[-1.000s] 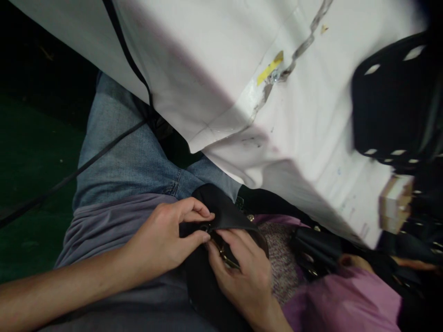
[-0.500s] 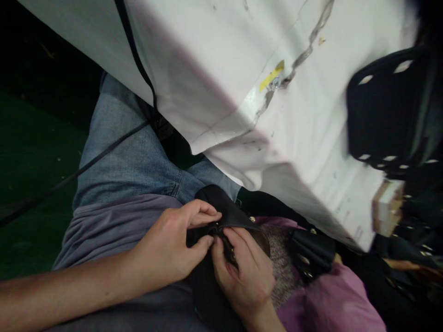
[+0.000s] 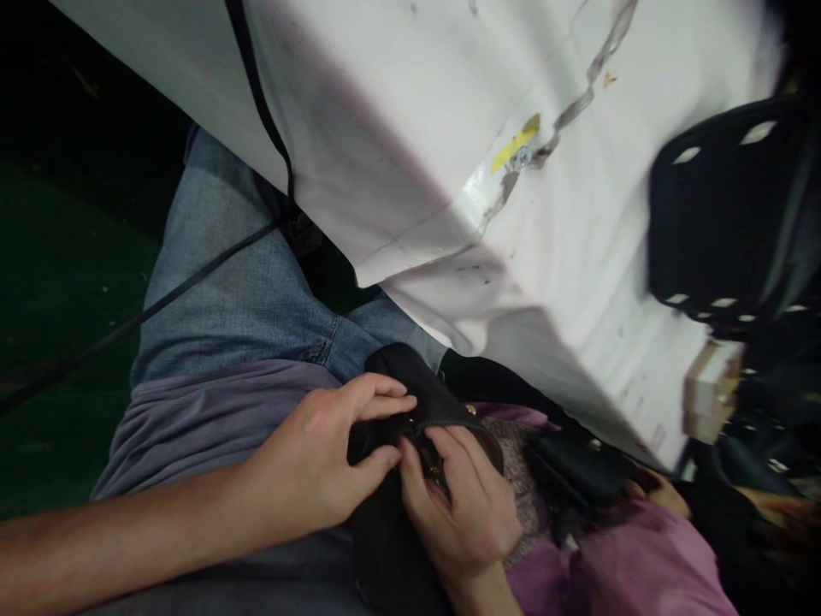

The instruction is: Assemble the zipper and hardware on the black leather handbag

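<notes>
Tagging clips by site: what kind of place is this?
Probably a leather-goods or bag workshop. The left hand and right hand pinch a black leather piece with small metal hardware in the lap, beside a scuffed white worktable carrying a black punched panel.

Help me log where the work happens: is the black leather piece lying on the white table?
No, the black leather piece sits in the person's lap below the white table edge, pinched by the left hand and right hand.

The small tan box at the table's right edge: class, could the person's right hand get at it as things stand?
Probably not at once: the right hand is busy pinching the black leather piece in the lap, and the box lies well off.
</notes>
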A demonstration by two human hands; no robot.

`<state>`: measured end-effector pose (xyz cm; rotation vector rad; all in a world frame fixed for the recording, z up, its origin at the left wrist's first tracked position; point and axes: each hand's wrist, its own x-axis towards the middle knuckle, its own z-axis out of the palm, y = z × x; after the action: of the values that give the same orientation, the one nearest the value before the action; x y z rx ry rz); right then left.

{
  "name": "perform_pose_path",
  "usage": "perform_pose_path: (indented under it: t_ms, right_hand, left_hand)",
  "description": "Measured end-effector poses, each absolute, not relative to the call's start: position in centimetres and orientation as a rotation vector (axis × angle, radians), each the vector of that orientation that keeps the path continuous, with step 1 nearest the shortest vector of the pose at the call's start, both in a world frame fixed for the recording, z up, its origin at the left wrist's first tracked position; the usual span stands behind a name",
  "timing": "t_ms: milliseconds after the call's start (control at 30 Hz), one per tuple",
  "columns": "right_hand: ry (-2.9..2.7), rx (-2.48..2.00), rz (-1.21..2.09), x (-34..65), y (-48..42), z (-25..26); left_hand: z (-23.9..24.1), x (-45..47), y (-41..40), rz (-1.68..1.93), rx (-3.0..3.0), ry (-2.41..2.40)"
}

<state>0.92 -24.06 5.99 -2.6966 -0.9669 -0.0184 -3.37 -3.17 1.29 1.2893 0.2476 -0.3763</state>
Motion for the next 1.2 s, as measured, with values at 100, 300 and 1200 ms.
perform_pose_path:
  t_ms: [100,300,1200]
  right_hand:
    - [-0.971,-2.717,-0.034,0.7,-24.3,6.0]
    - [-1.071,-2.734,-0.053,1.1,-24.8,5.7]
    - [-0.987,-2.652,-0.071,0.7,-25.4,5.8]
  left_hand:
    - [1.7,-3.2,-3.2,-0.360,1.334,0.252]
    - [2.0,-3.3,-3.6,-0.342,1.394,0.270]
    - [2.1,-3.6,-4.5,-0.306,1.428,0.362]
